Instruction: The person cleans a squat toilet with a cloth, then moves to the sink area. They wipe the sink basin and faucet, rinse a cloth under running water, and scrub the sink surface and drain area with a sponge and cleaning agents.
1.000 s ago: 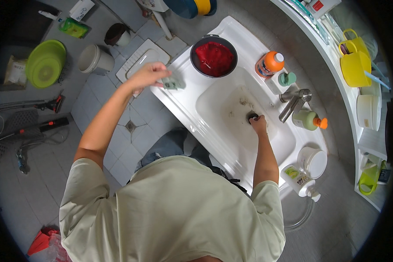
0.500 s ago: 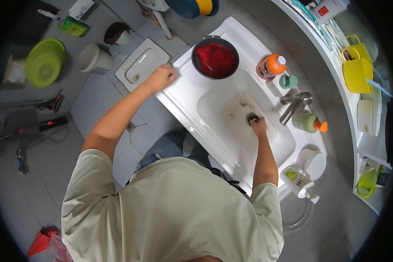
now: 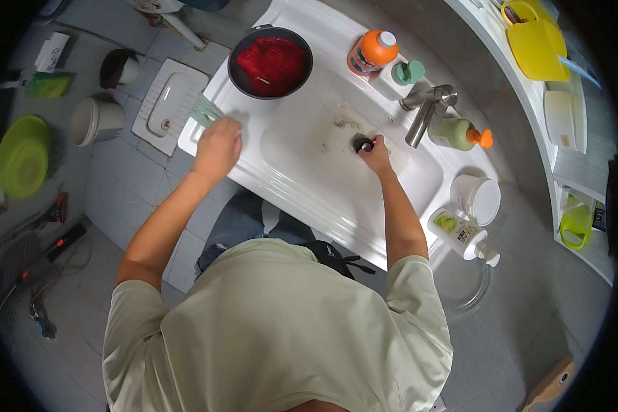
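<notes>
My right hand [image 3: 375, 156] reaches into the white sink [image 3: 302, 123] and pinches a small dark round drain plug [image 3: 366, 145] at the dark drain opening. Brown and dark specks of dirt lie on the basin floor beside it. My left hand [image 3: 218, 147] is closed at the sink's left front corner. A pale green cloth [image 3: 204, 110] comes out from its fingers and lies over the edge. On the sink's left ledge stands a dark round pan [image 3: 270, 63] with something bright red and wet inside.
An orange bottle [image 3: 372, 52], a white bottle with a green cap [image 3: 399, 77], the faucet [image 3: 429, 113] and a green pump bottle [image 3: 456, 134] line the back. At right are a white tub [image 3: 475, 199] and white bottle [image 3: 458, 232]. A squat pan [image 3: 168, 110] lies on the floor.
My view has shifted, so the sink sits further left. My left hand has come in over the sink's corner, and the green cloth now shows. My right hand stays at the drain with the plug.
</notes>
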Action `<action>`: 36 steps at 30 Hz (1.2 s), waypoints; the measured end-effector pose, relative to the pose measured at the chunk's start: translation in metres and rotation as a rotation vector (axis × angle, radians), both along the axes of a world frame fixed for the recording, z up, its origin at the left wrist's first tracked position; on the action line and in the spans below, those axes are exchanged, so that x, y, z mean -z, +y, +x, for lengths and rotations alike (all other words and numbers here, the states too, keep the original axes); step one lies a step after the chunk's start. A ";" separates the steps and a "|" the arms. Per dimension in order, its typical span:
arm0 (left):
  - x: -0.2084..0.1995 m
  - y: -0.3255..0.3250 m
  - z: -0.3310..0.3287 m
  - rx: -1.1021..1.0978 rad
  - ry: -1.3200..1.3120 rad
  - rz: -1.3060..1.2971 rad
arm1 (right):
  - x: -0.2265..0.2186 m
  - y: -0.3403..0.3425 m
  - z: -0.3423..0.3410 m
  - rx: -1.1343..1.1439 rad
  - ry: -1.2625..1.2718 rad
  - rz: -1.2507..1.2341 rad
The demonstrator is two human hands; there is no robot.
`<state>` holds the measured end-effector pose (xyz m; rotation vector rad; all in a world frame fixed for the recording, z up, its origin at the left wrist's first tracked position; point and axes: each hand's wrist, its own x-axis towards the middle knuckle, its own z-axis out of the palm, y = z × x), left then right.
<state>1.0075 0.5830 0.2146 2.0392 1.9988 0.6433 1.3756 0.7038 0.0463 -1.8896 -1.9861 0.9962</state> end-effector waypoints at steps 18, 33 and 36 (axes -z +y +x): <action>0.060 -0.014 0.037 0.079 -0.180 0.097 | -0.003 -0.002 0.010 0.001 0.040 -0.096; 0.059 -0.014 0.037 0.055 -0.191 0.126 | -0.010 0.000 0.007 0.012 0.043 -0.102; 0.059 -0.014 0.038 0.053 -0.195 0.134 | -0.008 0.000 0.007 0.012 0.031 -0.116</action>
